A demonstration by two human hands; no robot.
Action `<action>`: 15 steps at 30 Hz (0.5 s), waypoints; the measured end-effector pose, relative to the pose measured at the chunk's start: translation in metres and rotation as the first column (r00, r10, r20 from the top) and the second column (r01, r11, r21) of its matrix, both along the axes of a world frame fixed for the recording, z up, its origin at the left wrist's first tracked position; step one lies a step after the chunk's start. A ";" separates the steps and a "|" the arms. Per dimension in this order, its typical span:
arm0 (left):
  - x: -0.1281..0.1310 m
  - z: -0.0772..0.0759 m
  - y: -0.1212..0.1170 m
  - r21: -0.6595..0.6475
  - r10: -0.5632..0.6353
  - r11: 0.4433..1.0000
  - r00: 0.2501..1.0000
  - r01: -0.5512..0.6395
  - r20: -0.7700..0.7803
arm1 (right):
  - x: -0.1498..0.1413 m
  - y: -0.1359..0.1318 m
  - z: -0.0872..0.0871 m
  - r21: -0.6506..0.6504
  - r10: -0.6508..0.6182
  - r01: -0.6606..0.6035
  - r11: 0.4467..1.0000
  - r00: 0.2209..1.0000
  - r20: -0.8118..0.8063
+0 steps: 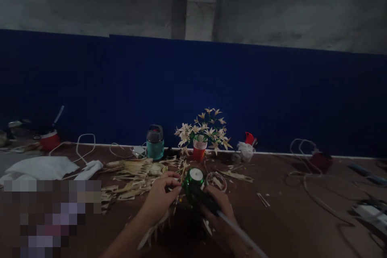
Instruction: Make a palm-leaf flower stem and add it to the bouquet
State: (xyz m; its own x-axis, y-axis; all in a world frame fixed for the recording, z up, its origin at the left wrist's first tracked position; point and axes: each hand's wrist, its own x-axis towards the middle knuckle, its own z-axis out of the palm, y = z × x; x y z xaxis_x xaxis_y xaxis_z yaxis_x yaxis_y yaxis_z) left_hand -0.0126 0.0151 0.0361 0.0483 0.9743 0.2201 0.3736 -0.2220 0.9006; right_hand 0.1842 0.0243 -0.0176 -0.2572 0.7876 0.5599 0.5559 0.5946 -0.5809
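My right hand (218, 206) is closed around a black glue gun (204, 200), and a pale glue stick (237, 229) runs back out of it over my wrist. Beyond the gun's front stands a shiny green spool (196, 175) with a white round top. My left hand (163, 192) is at the spool's left side, thumb and fingertips drawn together in a pinch; whatever is between them is too small to make out. Dried pale husk strips (136, 171) lie left of and beyond that hand. A clear round tape roll (217, 182) sits just right of the spool.
Behind the spool, a red cup stack (199, 151) holds pale husk flowers (208, 129). A teal canister with a dark top (155, 143) stands to its left, a white bag (246, 151) to its right. White cables (317, 195) loop at right. A blue panel (151, 84) backs the brown table (272, 225).
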 end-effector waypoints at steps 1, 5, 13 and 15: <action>0.000 0.001 -0.001 0.000 -0.005 1.000 1.000 0.005 -0.004 | 0.001 0.001 -0.002 -0.010 -0.005 0.005 1.000 1.000 -0.012; 0.002 0.004 -0.002 0.001 -0.008 1.000 1.000 0.008 -0.013 | 0.003 0.003 0.001 -0.007 0.033 -0.033 0.999 0.999 -0.007; 0.002 -0.004 0.000 0.008 -0.013 1.000 1.000 0.013 -0.005 | 0.000 -0.005 0.001 -0.013 0.052 -0.053 0.999 0.996 -0.075; 0.002 -0.003 0.000 0.009 -0.015 1.000 1.000 0.015 -0.003 | 0.002 -0.003 -0.002 -0.041 -0.029 0.023 0.999 0.988 -0.151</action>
